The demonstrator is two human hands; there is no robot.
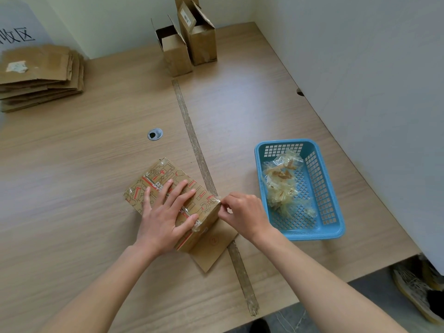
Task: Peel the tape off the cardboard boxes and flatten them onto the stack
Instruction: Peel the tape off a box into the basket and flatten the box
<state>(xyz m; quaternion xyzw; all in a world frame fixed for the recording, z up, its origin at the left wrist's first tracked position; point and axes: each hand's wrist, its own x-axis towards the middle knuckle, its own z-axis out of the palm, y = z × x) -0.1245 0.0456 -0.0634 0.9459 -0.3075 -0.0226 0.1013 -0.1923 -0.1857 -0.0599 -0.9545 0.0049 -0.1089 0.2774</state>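
Cardboard is what both your hands are on: a printed box (168,188) lying on the wooden table (84,164), with red and black line drawings on its upper face and clear tape (213,200) running along it. Your left hand (165,212) lies flat across the top of the box, fingers straight and spread, pressing down without curling round anything. Your right hand (242,213) is at the box's right-hand corner, thumb and forefinger pinched together on the end of the tape there, the other fingers curled in behind. A plain flap (211,246) of the same box lies flat on the table on its near side, under your right wrist.

Just to the right of the box sits a blue plastic basket (334,227) holding a crumpled heap of peeled tape (281,183). Far beyond the box, against the wall, two open boxes (189,49) stand upright and touching. Well off to the box's far left, the stack (40,75) of flattened cardboard rests at the table's edge. A worn strip (194,140) runs down the table just right of the box.
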